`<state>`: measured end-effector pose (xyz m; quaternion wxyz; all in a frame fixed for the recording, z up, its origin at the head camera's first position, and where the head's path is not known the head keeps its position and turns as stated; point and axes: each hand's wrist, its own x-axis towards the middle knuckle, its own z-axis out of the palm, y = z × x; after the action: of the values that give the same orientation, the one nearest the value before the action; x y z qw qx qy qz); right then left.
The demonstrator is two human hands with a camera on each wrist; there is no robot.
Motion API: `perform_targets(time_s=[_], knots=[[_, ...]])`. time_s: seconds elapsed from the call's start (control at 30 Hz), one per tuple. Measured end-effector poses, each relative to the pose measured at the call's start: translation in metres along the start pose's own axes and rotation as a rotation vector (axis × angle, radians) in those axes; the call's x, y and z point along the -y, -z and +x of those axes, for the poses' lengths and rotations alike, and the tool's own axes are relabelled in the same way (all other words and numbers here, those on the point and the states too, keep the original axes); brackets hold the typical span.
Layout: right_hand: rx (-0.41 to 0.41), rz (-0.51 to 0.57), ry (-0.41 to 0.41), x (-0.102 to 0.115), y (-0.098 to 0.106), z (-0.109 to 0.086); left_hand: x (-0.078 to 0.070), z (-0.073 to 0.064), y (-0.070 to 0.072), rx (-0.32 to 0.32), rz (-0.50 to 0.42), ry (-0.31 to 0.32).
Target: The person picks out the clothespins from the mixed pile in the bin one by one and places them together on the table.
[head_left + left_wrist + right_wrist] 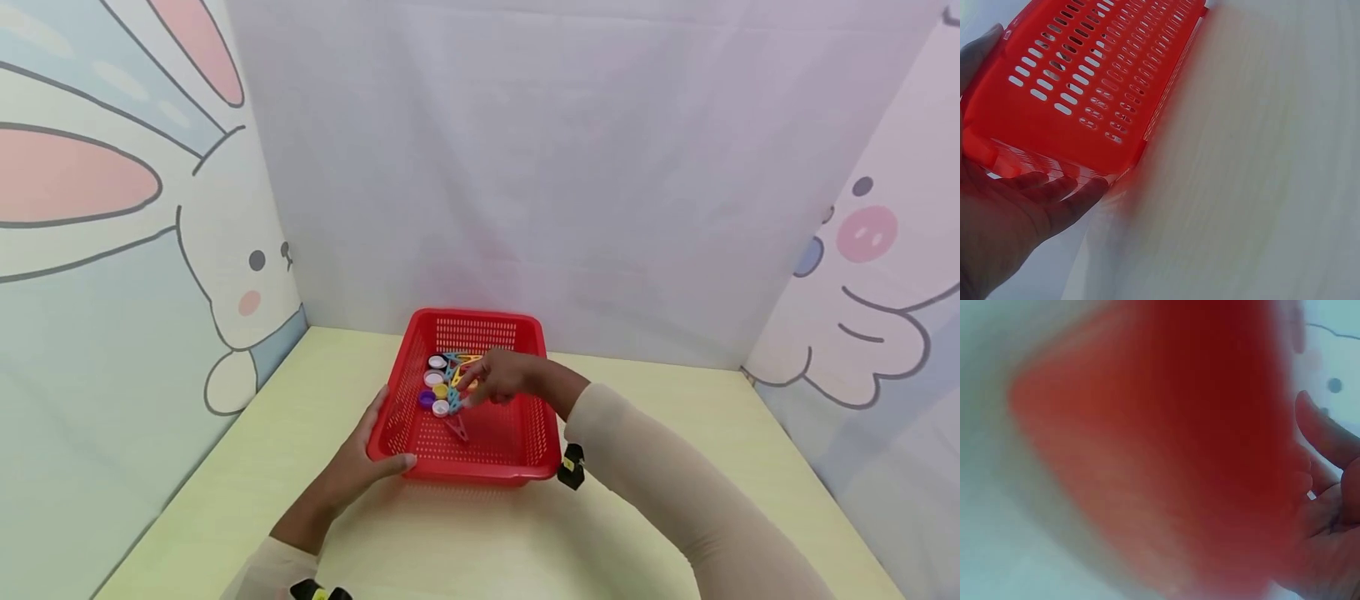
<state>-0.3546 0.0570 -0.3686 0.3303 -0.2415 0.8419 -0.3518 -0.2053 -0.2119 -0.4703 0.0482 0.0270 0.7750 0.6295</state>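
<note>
A red plastic basket (420,471) with slotted walls stands on the pale table. My left hand (360,458) grips its near left corner, thumb over the rim; the left wrist view shows the fingers (1075,203) curled under the outside. Over the basket, my right hand (501,377) reaches down with index finger and thumb apart, close to a light-blue plastic clip (454,400). Around it lie a pink triangular clip (457,429), yellow clips, and several bottle caps, including a white cap (441,408), a purple cap (427,400) and a yellow cap (440,390).
A pale yellow tabletop (660,425) surrounds the basket. Behind it hangs a plain light curtain (525,167). Side panels with cartoon animals stand left and right. The basket wall (1210,425) blurs most of the right wrist view.
</note>
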Motion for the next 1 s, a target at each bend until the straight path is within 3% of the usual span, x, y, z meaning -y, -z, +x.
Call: perform_targets(time_s=[0.37,0.47,0.7,1.0], knots=[[0.093,-0.064,0.049,-0.032,-0.024,0.019,-0.002,0.003,0.001,-0.003,-0.016,-0.015],[0.072,-0.058,0.027,-0.035,-0.027,0.022,0.0,0.003,0.001,0.005,-0.017,-0.011],[-0.006,-0.055,-0.116,-0.029,-0.029,0.022,0.001,0.001,-0.001,0.007,-0.017,-0.008],[-0.016,-0.107,-0.114,-0.028,-0.03,0.029,0.0,0.002,-0.002,-0.003,-0.009,-0.006]])
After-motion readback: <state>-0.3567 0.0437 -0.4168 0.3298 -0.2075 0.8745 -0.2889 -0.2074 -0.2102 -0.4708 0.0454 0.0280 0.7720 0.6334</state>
